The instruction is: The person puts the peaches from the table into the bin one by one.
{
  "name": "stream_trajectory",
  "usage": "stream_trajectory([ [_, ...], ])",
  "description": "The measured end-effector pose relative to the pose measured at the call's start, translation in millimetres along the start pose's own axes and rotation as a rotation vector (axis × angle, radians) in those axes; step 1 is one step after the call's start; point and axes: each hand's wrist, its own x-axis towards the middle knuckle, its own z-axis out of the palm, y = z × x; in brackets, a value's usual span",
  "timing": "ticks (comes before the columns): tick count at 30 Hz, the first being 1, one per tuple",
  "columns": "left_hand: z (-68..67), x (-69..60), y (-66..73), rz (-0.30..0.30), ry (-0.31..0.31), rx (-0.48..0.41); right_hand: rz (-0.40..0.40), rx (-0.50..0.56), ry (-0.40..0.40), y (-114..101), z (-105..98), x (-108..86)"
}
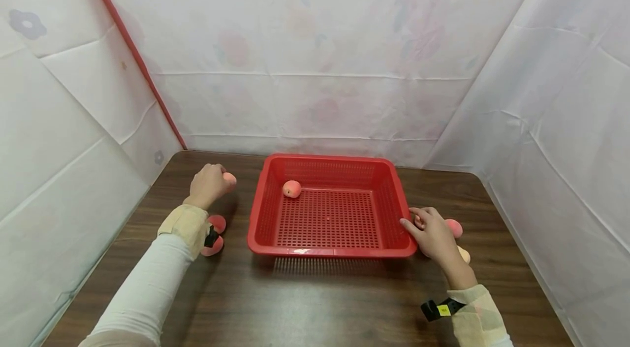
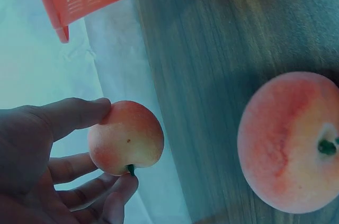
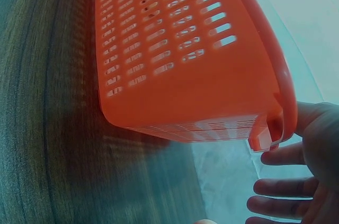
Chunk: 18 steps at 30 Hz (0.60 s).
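Observation:
In the head view my left hand, at the table's left side, holds a peach. The left wrist view shows this peach pinched between thumb and fingers, its small green stem pointing down. Two more peaches lie by the left wrist, partly hidden by it. My right hand is at the right rim of a red plastic basket, thumb over the edge and fingers outside. In the right wrist view the fingers extend below the basket's rim. One peach sits inside the basket, at its back left.
To the right of my right hand lie a pink peach and a paler one, partly covered by the hand and wrist. The dark wooden table is enclosed by white patterned curtains at the back and sides.

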Motion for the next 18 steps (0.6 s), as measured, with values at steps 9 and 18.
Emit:
stream_trajectory([
  [9, -1.4, -0.9, 7.3, 0.012, 0.062, -0.04, -0.013, -0.002, 0.018, -1.9, -0.7, -1.3],
  [18, -6.2, -3.7, 15.9, 0.025, 0.074, -0.048, -0.03, -0.016, 0.046, 0.3, 1.1, -1.5],
])
